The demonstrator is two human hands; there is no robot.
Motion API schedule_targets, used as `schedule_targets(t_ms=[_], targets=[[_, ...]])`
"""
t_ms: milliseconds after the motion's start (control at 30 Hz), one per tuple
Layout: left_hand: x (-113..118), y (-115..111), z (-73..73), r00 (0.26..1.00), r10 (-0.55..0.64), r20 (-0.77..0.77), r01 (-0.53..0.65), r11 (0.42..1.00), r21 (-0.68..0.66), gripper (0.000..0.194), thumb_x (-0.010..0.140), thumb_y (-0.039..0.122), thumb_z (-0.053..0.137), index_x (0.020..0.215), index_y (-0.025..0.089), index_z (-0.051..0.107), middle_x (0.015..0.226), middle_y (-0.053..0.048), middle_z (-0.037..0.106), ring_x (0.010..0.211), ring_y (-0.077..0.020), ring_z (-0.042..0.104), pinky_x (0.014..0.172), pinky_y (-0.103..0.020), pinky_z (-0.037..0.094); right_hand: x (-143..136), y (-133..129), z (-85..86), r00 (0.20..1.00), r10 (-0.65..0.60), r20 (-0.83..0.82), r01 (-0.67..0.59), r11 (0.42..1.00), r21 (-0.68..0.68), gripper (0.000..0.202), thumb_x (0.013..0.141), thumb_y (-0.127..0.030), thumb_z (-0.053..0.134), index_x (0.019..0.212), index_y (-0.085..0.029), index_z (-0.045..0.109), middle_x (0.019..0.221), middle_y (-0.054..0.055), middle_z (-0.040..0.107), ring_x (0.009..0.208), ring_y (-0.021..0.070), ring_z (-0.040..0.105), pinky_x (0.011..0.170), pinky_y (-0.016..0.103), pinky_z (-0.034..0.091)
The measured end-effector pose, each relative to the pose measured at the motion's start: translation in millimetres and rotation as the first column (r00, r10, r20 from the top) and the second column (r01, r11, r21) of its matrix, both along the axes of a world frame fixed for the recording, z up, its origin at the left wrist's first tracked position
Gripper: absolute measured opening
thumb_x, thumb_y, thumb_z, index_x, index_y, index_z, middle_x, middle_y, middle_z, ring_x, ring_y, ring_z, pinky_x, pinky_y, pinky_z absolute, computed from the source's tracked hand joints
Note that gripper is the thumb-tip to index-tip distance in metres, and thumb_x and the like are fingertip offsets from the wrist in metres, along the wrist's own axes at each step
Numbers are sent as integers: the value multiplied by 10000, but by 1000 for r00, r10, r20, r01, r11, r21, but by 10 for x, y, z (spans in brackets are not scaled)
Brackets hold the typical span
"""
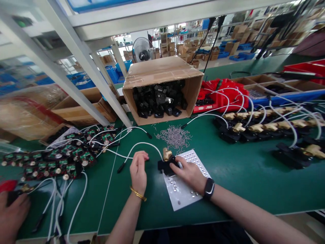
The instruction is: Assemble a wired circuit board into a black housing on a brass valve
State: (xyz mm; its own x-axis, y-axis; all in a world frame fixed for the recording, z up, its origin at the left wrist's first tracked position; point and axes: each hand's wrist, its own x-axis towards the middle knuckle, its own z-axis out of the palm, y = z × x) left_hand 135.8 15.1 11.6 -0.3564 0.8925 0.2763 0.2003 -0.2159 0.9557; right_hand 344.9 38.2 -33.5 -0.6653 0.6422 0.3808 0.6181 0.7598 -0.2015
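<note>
"Where is the black box [165,167]?"

"Just beyond the middle of the person's reach, at the 11 o'clock edge of the white sheet [181,200]. The brass fitting [167,155] stands up from its 12 o'clock side."

"And the hands?"

"The right hand [190,173] comes in from 4 o'clock, thumb and fingers closed over the near right end of the box. Something pale shows by the fingertips, too hidden to name. The left hand [138,169] is at 9 o'clock, just beside the box, fingers bent and close together. I cannot tell whether it pinches anything."

"How would you handle it well?"

"I'd grip the black body firmly and spare the white cable [142,144], since a tug there could twist the box. The cable arcs round past 10 o'clock to a black plug [121,167] at 9, so I'd give it slack and watch the left wrist doesn't snag it."

"What about the small stuff?"

"The pile of pins [175,137] is near, toward 12 o'clock, and silver dots [173,185] sit on the sheet. I'd lift the box rather than slide it, or those could scatter."
</note>
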Motion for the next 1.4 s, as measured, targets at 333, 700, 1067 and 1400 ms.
schedule_targets(t_ms=[333, 700, 1067, 1400], targets=[[-124, 52, -589, 808, -177, -561, 36, 967, -252, 270, 832, 198, 459, 1083, 197, 559, 1005, -82, 586, 939, -228, 543, 864, -407, 426, 354, -177, 104, 993, 111, -40, -115, 986, -124, 421, 845, -45, 377, 1217, -189, 510, 1170, 102, 591, 785, 173, 641, 607, 278, 523], [-13, 1028, -445, 408, -570, -713, 452, 805, -385, 220, 812, 111, 511, 940, 268, 596, 907, 5, 577, 881, -149, 546, 808, -258, 424, 715, 935, 15, 900, -434, 37, 383, 748, -542, 39, 735, -210, 616, 768, -194, 630, 734, 8, 615, 666, 158, 579, 607, 236, 396], [48, 982, -587, 487, -457, -744, 305, 888, -345, 111, 847, 129, 441, 795, 188, 520, 834, -34, 530, 835, -179, 503, 775, -311, 416, 488, 603, 223, 906, -414, -84, 293, 759, -582, 108, 875, -197, 422, 822, -172, 513, 836, 49, 568, 734, 157, 541, 646, 249, 391], [-31, 953, -492, 568, -424, -705, 254, 905, -340, 219, 777, 140, 560, 980, 210, 519, 785, 6, 541, 736, -158, 543, 688, -285, 432, -10, 278, 152, 784, -451, -426, -172, 502, -848, 123, 814, -222, 494, 921, -165, 515, 717, -17, 525, 523, 92, 444, 468, 208, 358]])
